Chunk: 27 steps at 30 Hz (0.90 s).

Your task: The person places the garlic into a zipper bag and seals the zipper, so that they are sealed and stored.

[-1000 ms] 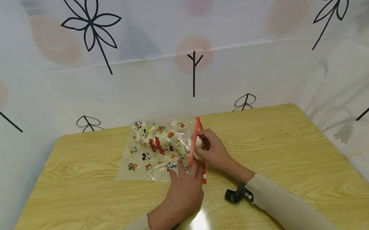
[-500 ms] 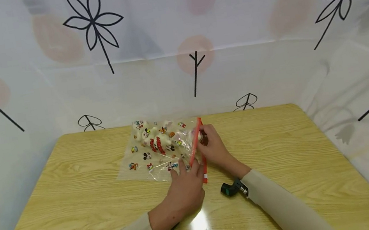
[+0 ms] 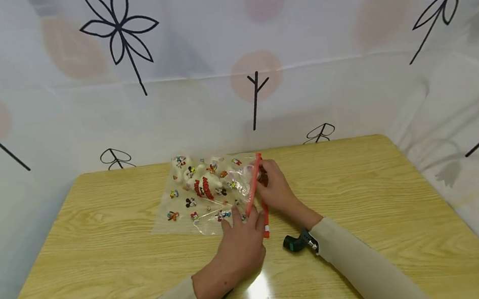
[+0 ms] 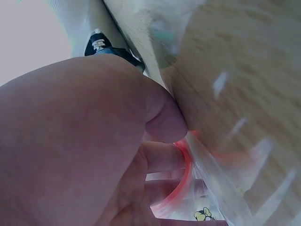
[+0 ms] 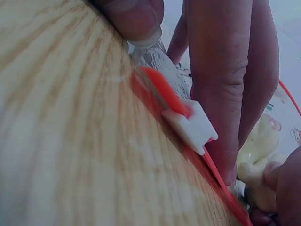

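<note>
A clear zip bag point(image 3: 205, 218) printed with cartoon characters lies on the table, its red-edged mouth at the right. Pale cream, rounded pieces show through its plastic; their kind is unclear. My left hand point(image 3: 240, 249) grips the mouth's near end, fingers spread over the bag. In the left wrist view its fingers go through the red rim point(image 4: 187, 165). My right hand point(image 3: 276, 188) reaches into the mouth, its fingertips hidden behind the red strip. Down in the right wrist view, its fingers hold a cream knobbly piece point(image 5: 257, 184). A white slider point(image 5: 193, 125) sits on the red zip.
The wooden table point(image 3: 100, 271) extends around the bag on all sides. A patterned cloth backdrop point(image 3: 197, 109) stands behind it. A black wrist-worn device point(image 3: 299, 241) hangs beneath the right wrist, just above the tabletop.
My right hand has moved away from me and slightly left, deeper at the bag's mouth. The cream piece it holds has gone behind the red strip. The left hand has stayed almost still.
</note>
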{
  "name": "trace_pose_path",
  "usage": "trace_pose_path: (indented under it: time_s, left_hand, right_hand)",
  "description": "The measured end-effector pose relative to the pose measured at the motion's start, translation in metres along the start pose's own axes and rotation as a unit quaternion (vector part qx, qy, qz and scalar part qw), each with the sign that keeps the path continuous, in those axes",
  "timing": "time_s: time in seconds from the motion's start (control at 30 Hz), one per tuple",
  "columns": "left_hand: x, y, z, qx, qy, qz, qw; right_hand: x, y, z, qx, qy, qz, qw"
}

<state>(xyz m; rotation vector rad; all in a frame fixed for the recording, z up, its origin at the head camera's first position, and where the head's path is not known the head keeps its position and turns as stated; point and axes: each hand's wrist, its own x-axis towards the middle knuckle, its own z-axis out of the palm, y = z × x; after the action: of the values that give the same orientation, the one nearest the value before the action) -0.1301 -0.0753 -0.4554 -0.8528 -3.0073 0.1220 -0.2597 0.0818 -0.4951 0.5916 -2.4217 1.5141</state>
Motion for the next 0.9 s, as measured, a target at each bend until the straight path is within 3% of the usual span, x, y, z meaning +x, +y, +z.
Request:
trace_pose_path:
  time_s: [0.43,0.63,0.9]
  left_hand:
    - [-0.0001,-0.0013,0.0046,0.009,-0.002,-0.001,1.0]
    - [-0.0009,-0.0012,0.0043,0.021,0.008,0.002,0.9997]
    - [-0.0016,-0.0013,0.0036,0.009,-0.002,0.0,1.0]
  right_hand:
    - [0.0015,0.0014,0.0043,-0.023,0.017,0.051,0.9983]
    - [0.0033,0.0009,0.0058,-0.018,0.044,0.068,0.9966]
    - [0.0018,0.0007,0.0057,-0.009,0.067,0.099,0.9928]
